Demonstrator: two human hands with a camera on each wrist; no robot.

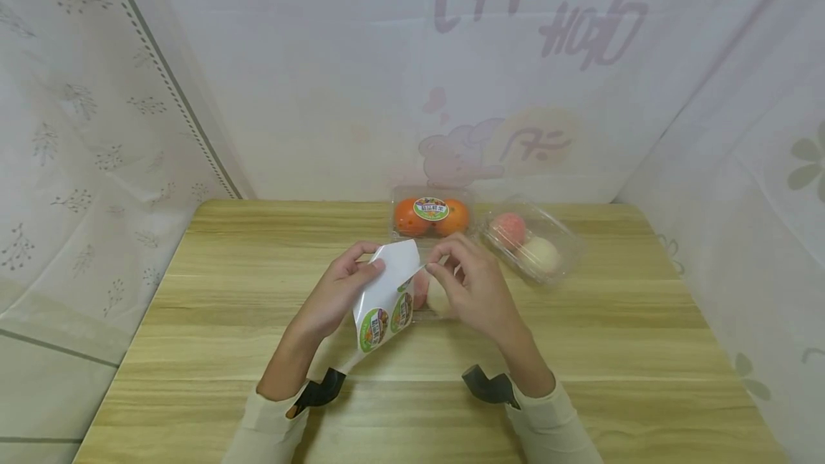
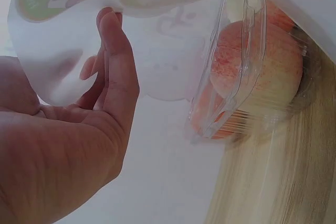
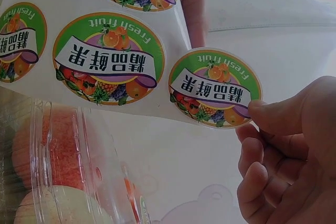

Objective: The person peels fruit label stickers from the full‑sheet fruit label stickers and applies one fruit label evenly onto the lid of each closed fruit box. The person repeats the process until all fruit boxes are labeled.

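Left hand (image 1: 334, 293) fingers pinching sticker sheet (image 1: 392, 281); right hand (image 1: 478, 292) fingers pinching oval sticker (image 3: 214, 86). Boxed oranges (image 1: 455, 217) near counter's (image 1: 258, 256) far edge.

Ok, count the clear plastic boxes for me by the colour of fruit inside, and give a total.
Orange fruit: 1, the back box
Pink fruit with pale fruit: 2, the right-hand box and the front box, partly behind the label sheet
Total: 3 boxes

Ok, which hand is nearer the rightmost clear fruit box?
Right. The right hand is just left of the rightmost box in the head view, pinching a sticker; the left hand is farther left, holding the sticker sheet.
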